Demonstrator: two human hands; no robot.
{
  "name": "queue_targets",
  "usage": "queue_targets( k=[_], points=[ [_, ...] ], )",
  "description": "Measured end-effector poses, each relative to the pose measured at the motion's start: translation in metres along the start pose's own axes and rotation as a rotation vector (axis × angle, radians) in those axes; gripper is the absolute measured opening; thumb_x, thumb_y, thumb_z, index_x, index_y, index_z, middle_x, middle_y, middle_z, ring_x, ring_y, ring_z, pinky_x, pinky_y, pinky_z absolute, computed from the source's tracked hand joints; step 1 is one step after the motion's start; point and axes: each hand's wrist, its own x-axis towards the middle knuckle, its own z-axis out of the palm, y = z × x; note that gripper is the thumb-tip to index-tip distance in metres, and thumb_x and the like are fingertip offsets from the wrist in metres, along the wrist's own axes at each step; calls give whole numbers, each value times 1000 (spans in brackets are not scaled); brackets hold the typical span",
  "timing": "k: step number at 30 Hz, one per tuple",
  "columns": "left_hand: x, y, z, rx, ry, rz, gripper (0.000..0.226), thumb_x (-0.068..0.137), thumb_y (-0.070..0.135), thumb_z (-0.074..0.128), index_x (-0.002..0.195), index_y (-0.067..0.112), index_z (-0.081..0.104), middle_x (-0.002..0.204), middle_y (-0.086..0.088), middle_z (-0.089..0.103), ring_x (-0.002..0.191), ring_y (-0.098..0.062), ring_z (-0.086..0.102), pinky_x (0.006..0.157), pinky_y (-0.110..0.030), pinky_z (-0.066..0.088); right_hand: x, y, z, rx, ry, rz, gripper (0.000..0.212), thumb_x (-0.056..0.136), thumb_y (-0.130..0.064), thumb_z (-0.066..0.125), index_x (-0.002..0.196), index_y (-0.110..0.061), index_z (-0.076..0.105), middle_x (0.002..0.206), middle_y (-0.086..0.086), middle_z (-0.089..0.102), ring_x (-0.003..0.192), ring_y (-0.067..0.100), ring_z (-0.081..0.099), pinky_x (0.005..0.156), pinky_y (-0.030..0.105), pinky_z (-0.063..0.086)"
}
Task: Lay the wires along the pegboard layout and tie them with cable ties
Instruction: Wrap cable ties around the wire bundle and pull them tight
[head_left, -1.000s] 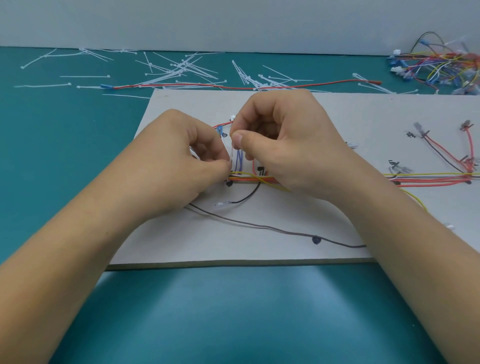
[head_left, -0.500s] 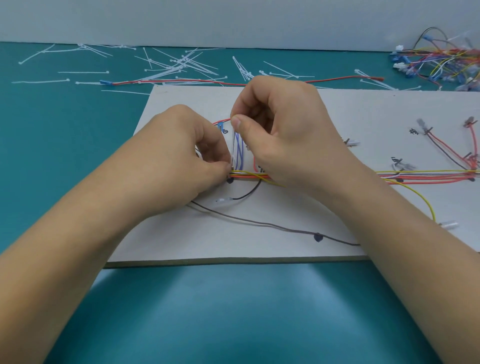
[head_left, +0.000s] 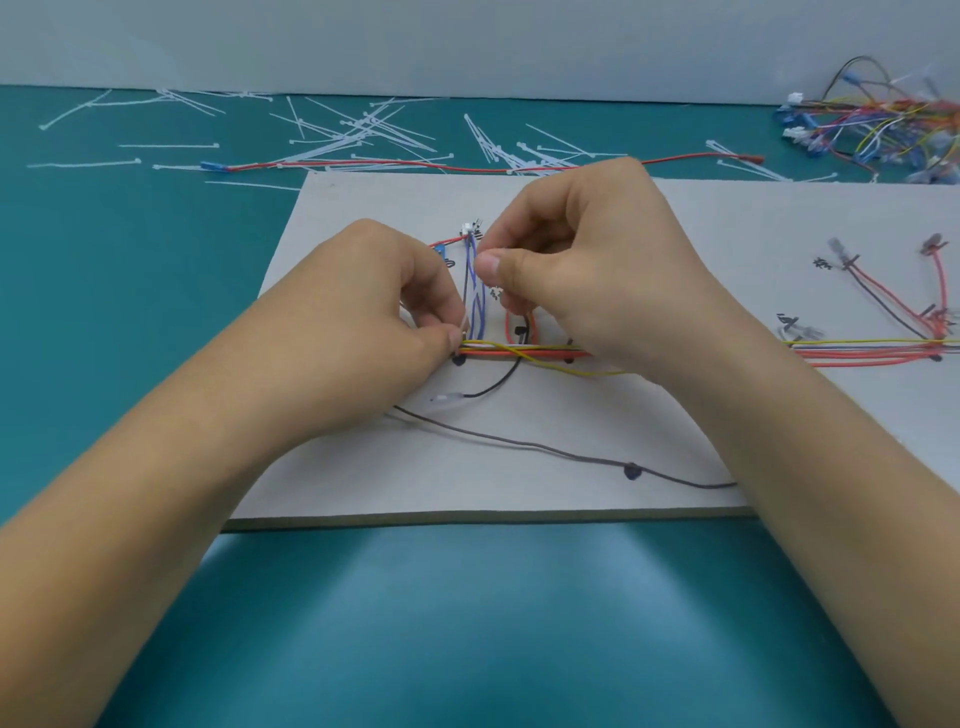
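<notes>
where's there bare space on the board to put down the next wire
Free: the board's far right strip behind the right hand, and its near left corner below the long dark wire. Crowded: the bundle between both hands, the left hand pinching there, and the red wires at the right edge.

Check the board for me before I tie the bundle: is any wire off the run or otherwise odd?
Yes. A dark wire sags loose across the near part of the board, away from the bundle. A yellow wire also bows out just below it. Nothing looks damaged.
</notes>
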Motion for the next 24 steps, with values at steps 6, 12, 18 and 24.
queue_targets(
  k=[6,12,18,24],
  points=[
    [0,2,-2,64,18,19,18,91,18,73,74,24,72,44,28,54,41,7,50,38,-9,31,1,-6,4,-384,36,-55,16,90,-21,70,77,-26,61,68,-15,56,74,13,58,67,30,47],
    [0,5,-3,160,31,80,20,88,18,74,70,25,72,51,38,52,51,14,51,44,-4,33,0,-14,10,-518,122,-112,14,87,-18,67,82,-28,58,64,-20,47,82,13,46,64,31,27],
    [0,2,-1,187,48,93,19,89,21,74,71,28,71,53,41,52,52,14,51,43,-12,29,3,-10,8,-499,90,-102,11,89,-21,68,83,-26,60,68,-18,52,81,15,52,65,32,36],
    [-2,-2,-1,117,58,85,16,89,21,75,77,30,73,48,34,54,47,8,52,51,-23,31,4,-5,-14,-321,-16,-47,7,93,-25,65,93,-26,72,87,-15,68,72,-5,58,57,5,39]
  ],
)
